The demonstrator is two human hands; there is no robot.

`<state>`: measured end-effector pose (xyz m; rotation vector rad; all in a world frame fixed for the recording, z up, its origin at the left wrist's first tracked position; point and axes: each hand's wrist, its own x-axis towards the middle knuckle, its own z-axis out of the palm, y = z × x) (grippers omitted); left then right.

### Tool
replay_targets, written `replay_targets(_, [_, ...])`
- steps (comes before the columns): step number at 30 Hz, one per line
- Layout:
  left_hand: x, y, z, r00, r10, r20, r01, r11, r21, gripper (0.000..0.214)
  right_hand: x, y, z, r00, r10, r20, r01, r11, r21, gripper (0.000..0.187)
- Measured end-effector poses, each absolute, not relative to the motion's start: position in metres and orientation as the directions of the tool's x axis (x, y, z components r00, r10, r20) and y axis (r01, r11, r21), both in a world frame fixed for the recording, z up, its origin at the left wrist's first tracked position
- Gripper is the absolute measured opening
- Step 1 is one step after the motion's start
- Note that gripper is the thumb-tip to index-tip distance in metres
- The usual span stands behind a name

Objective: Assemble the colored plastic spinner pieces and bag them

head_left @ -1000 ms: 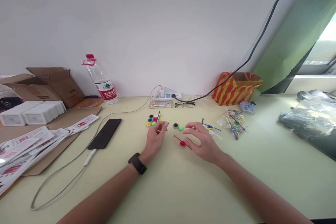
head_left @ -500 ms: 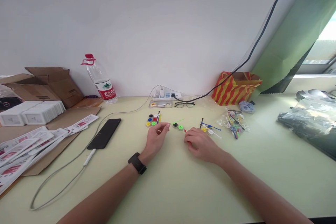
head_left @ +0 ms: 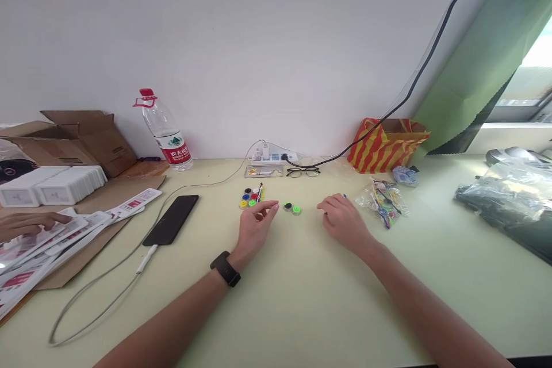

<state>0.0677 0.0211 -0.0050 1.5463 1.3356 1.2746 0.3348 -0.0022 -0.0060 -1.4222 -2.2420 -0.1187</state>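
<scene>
My left hand (head_left: 255, 229), with a black watch on its wrist, is closed in a pinch; whatever it may hold is too small to make out. Just beyond its fingertips lie a black round piece (head_left: 288, 206) and a green round piece (head_left: 296, 210). Behind that hand sits a group of coloured discs (head_left: 247, 196) with a few thin sticks (head_left: 260, 191). My right hand (head_left: 344, 223) is at the right, its fingers curled down over small parts that it mostly hides. A blue tip (head_left: 345, 195) shows behind it.
A clear bag of coloured sticks (head_left: 388, 202) lies to the right, before a striped bag (head_left: 388, 146). Glasses (head_left: 303, 172) and a power strip (head_left: 276, 157) are at the wall. A phone (head_left: 171, 219) charges at the left. Another person's hand (head_left: 32, 224) rests on printed strips (head_left: 135, 202).
My right hand has moved right, away from the round pieces, over the small parts. The green stick at my left fingertips and the red tip no longer show. Another person's hand has appeared at left.
</scene>
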Motion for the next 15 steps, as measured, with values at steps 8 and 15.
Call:
replay_targets(8, [0.068,0.022,-0.005,-0.078,0.962,0.262,0.269,-0.233,0.934,0.036,0.300,-0.014,-0.014,-0.507,0.776,0.374,0.735,0.616,-0.282,0.050])
replay_targets(15, [0.067,0.020,-0.005,-0.047,0.964,0.262,0.258,-0.242,0.935,0.033,0.302,-0.021,-0.001,-0.561,0.721,0.408,0.592,0.693,-0.412,0.031])
